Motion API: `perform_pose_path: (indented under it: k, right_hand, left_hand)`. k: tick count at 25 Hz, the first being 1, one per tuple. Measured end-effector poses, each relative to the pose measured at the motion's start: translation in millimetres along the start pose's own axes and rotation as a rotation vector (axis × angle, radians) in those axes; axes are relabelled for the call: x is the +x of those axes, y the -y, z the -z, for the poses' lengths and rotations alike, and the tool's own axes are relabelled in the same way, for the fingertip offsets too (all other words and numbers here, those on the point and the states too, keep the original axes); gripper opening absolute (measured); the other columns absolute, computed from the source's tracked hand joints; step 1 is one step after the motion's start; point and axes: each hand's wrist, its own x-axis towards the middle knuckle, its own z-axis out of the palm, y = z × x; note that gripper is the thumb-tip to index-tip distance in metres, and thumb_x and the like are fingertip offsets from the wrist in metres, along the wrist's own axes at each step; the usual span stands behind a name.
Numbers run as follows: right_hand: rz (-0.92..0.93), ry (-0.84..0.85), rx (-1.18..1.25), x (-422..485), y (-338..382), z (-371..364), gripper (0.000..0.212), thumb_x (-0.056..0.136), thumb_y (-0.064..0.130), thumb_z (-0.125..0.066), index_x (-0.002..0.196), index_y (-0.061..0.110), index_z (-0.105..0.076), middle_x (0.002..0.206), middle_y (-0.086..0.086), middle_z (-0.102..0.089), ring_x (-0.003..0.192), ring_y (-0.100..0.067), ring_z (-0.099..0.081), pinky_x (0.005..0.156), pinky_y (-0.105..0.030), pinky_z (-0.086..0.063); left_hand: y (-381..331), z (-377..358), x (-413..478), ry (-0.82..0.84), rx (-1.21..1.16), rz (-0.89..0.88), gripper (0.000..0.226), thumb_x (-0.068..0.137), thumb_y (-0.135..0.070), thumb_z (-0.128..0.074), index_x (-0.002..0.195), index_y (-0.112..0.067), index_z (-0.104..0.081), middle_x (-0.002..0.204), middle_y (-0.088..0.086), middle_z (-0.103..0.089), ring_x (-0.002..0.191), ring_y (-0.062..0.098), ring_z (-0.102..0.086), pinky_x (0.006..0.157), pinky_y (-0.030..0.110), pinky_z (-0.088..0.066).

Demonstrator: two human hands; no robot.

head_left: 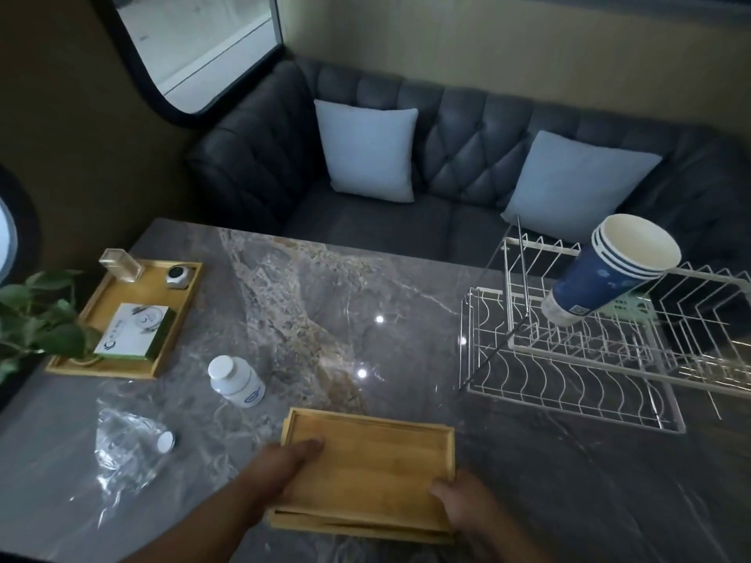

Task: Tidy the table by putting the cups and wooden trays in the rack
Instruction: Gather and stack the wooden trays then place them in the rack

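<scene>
A stack of empty wooden trays [374,461] lies near the table's front edge. My left hand [280,467] grips the stack's left side, thumb over the rim. My right hand [461,503] grips its near right corner, thumb on top. A white wire rack [569,384] stands at the right of the table. A stack of blue paper cups [609,270] lies tilted in the rack's upper tier, mouth facing up and toward me.
Another wooden tray [113,298] at the left holds a box, a small round device and a clear block, beside a plant [36,319]. A white bottle [237,381] and a crumpled plastic bottle [130,444] lie on the marble table [325,310]. A sofa stands behind.
</scene>
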Motion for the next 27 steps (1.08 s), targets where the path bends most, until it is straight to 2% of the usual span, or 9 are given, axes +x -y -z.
perform_pose_path:
  k: [2,6,9,14,19,21,23,25,27]
  right_hand:
    - [0.008,0.014,-0.020,1.9,1.9,0.3,0.037,0.092,0.030,-0.066,0.121,0.006,-0.070,0.121,-0.012,-0.072,0.112,-0.026,-0.068,0.094,-0.032,-0.053]
    - [0.001,0.003,0.005,6.6,1.9,-0.1,0.040,0.093,0.028,-0.065,0.128,0.007,-0.064,0.129,-0.013,-0.068,0.119,-0.027,-0.064,0.099,-0.033,-0.050]
    - [-0.029,-0.026,0.030,5.8,0.1,-3.6,0.041,0.099,0.028,-0.056,0.131,0.003,-0.061,0.134,-0.017,-0.064,0.124,-0.029,-0.060,0.094,-0.029,-0.045]
    - [-0.127,-0.051,0.084,5.2,-6.9,-2.4,0.040,0.099,0.027,-0.054,0.127,0.000,-0.063,0.132,-0.019,-0.062,0.118,-0.030,-0.059,0.092,-0.032,-0.045]
    - [-0.142,-0.027,0.095,4.8,-8.8,2.0,0.042,0.100,0.031,-0.050,0.128,0.001,-0.062,0.132,-0.018,-0.060,0.119,-0.029,-0.057,0.087,-0.030,-0.041]
    - [-0.155,0.011,0.136,1.4,-5.8,8.7,0.039,0.099,0.030,-0.053,0.123,0.002,-0.065,0.124,-0.017,-0.063,0.112,-0.028,-0.060,0.088,-0.031,-0.044]
    - [-0.185,0.051,0.253,0.9,-5.9,16.4,0.026,0.097,0.024,-0.059,0.100,0.003,-0.074,0.109,-0.017,-0.070,0.103,-0.030,-0.066,0.093,-0.040,-0.052]
    - [-0.233,0.039,0.389,3.1,-8.2,22.2,0.025,0.093,0.018,-0.064,0.073,0.005,-0.073,0.080,-0.013,-0.078,0.082,-0.029,-0.072,0.076,-0.043,-0.059]
    - [-0.270,0.063,0.501,3.4,-8.1,22.1,0.024,0.092,0.018,-0.065,0.074,0.006,-0.073,0.060,-0.008,-0.076,0.064,-0.024,-0.073,0.052,-0.030,-0.054]
  left_hand:
    - [-2.2,3.9,3.6,0.044,-0.017,0.043,0.041,0.079,-0.032,-0.085,0.105,0.000,-0.078,0.098,0.019,-0.080,0.087,0.035,-0.079,0.073,0.042,-0.063]
    - [-5.1,5.7,7.5,0.098,-0.053,0.082,0.048,0.065,-0.040,-0.088,0.097,-0.004,-0.083,0.098,0.017,-0.080,0.083,0.032,-0.079,0.057,0.033,-0.062]
    - [-0.7,-3.3,9.4,0.069,-0.032,0.061,0.051,0.074,-0.040,-0.086,0.107,-0.002,-0.078,0.098,0.016,-0.080,0.087,0.034,-0.079,0.076,0.041,-0.063]
    - [2.5,-10.6,10.0,0.036,-0.019,0.057,0.064,0.065,-0.051,-0.085,0.105,-0.002,-0.077,0.097,0.017,-0.080,0.089,0.037,-0.078,0.082,0.048,-0.063]
    - [-14.3,-1.3,10.6,0.098,0.015,0.015,0.058,0.071,-0.046,-0.087,0.107,-0.002,-0.078,0.096,0.016,-0.081,0.084,0.033,-0.079,0.067,0.038,-0.064]
    - [-22.7,2.6,6.4,0.171,0.031,0.024,0.062,0.068,-0.050,-0.088,0.110,-0.006,-0.078,0.100,0.012,-0.081,0.087,0.029,-0.079,0.058,0.031,-0.063]
    - [-25.7,4.0,5.8,0.230,0.020,0.048,0.064,0.069,-0.052,-0.087,0.116,-0.010,-0.075,0.107,0.012,-0.080,0.094,0.029,-0.078,0.065,0.033,-0.064]
    - [-23.2,1.7,5.7,0.270,-0.043,0.078,0.062,0.073,-0.046,-0.088,0.121,-0.008,-0.074,0.116,0.020,-0.076,0.105,0.038,-0.075,0.087,0.048,-0.061]
    - [-17.2,-1.2,7.3,0.285,-0.088,0.082,0.064,0.071,-0.042,-0.091,0.121,-0.005,-0.074,0.121,0.025,-0.073,0.110,0.044,-0.071,0.099,0.058,-0.054]
